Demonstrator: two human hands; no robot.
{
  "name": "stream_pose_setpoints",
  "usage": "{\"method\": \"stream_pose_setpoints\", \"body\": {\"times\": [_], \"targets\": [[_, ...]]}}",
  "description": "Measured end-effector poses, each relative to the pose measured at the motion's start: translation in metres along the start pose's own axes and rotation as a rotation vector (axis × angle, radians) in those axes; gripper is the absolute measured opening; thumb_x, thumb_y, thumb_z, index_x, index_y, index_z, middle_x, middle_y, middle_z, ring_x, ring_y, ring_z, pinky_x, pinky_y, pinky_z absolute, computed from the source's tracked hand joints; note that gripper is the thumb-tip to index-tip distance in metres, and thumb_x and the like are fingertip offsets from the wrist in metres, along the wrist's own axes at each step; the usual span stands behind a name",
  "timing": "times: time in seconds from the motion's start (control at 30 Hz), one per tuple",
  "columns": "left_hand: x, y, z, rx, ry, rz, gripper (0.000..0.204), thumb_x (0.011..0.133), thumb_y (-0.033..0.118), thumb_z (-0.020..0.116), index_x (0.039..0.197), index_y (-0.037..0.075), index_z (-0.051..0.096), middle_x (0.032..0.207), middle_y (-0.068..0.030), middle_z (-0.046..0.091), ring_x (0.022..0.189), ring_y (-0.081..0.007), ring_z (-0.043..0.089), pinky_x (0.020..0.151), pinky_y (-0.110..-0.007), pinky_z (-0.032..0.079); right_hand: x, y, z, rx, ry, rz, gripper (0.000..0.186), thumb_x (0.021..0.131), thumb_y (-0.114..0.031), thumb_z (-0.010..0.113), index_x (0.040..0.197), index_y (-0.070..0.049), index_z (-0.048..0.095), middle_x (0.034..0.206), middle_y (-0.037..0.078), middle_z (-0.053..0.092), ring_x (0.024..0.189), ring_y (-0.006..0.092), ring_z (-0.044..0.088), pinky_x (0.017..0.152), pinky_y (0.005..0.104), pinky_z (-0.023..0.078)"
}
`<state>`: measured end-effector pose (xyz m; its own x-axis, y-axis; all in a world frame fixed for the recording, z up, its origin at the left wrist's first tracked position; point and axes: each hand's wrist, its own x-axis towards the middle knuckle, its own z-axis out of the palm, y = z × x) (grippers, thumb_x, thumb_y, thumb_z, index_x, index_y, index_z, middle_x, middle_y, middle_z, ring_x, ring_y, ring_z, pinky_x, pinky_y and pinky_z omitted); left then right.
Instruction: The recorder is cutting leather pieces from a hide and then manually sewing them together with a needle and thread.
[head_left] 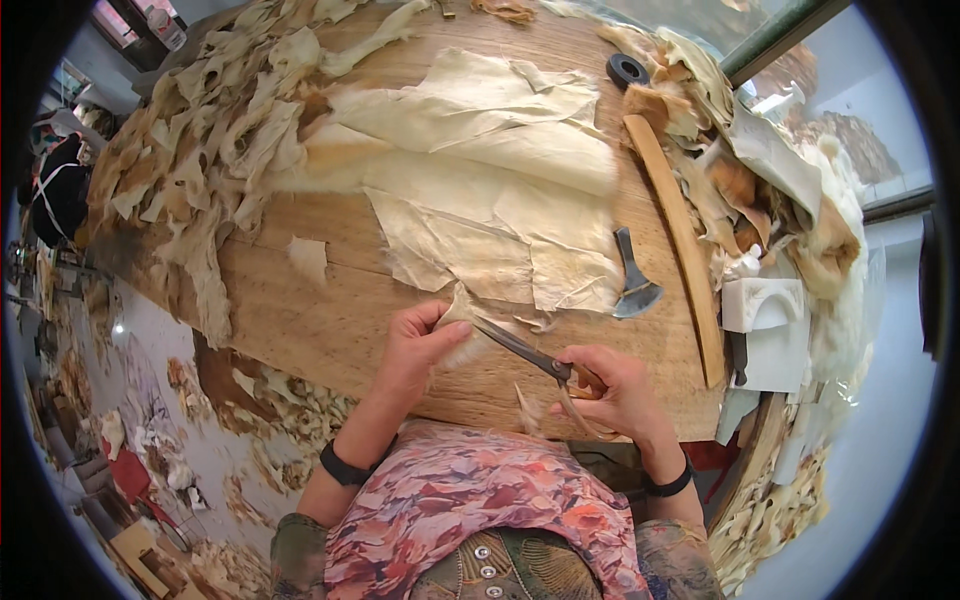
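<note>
Table, near its edge — left grip pinching hide scrap, right grip holding scissors

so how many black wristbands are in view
2: one black band on the person's left wrist, another on the right wrist.

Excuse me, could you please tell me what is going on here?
At a wooden table, a person's left hand pinches a small pale scrap, while the right hand holds scissors, their tips at the scrap. Beyond the hands, pale hide sheets lie on the table, with a dark curved blade and a long wooden strip to their right. Ragged hide pieces are heaped to the left.
</note>
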<state>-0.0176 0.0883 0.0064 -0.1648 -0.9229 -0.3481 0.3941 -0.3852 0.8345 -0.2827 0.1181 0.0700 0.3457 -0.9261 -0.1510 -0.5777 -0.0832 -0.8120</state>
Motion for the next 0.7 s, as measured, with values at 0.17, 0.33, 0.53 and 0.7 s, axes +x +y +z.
{"method": "stream_pose_setpoints", "body": {"times": [0.17, 0.33, 0.53, 0.7], "targets": [[-0.001, 0.003, -0.002, -0.041, 0.019, -0.019, 0.007, 0.084, 0.002, 0.070, 0.091, 0.001, 0.071, 0.081, 0.0012, 0.068, 0.069, -0.0022, 0.057, 0.063, -0.019, 0.044, 0.005, -0.002, 0.001, -0.038, -0.008, -0.017, 0.057, 0.062, -0.022, 0.092, 0.110, -0.006, 0.066, 0.071, 0.001, 0.051, 0.058, 0.0100, 0.046, 0.051, 0.0246, 0.038], [0.000, 0.006, -0.002, -0.068, 0.006, -0.045, 0.007, 0.084, 0.002, 0.070, 0.091, 0.001, 0.071, 0.081, 0.0001, 0.069, 0.071, -0.0035, 0.059, 0.065, -0.019, 0.047, 0.008, -0.001, -0.005, -0.073, -0.078, 0.051, 0.054, 0.067, -0.028, 0.089, 0.111, -0.006, 0.065, 0.082, 0.007, 0.062, 0.064, 0.0155, 0.059, 0.056, 0.0273, 0.049], [0.002, 0.005, -0.004, -0.075, 0.001, -0.066, 0.012, 0.083, 0.002, 0.070, 0.095, 0.000, 0.070, 0.085, -0.0023, 0.070, 0.074, -0.0059, 0.062, 0.069, -0.020, 0.049, 0.009, 0.001, -0.006, -0.090, -0.083, 0.022, 0.054, 0.067, -0.029, 0.088, 0.111, -0.008, 0.066, 0.082, 0.007, 0.062, 0.063, 0.0153, 0.060, 0.056, 0.0276, 0.050], [0.003, 0.002, -0.004, -0.064, -0.040, -0.110, 0.013, 0.083, 0.000, 0.069, 0.096, -0.001, 0.070, 0.088, -0.0031, 0.070, 0.076, -0.0068, 0.063, 0.071, -0.021, 0.050, 0.014, -0.005, -0.005, -0.108, -0.096, 0.039, 0.053, 0.069, -0.030, 0.087, 0.112, -0.008, 0.065, 0.082, 0.006, 0.061, 0.064, 0.0153, 0.060, 0.057, 0.0280, 0.050]]}}
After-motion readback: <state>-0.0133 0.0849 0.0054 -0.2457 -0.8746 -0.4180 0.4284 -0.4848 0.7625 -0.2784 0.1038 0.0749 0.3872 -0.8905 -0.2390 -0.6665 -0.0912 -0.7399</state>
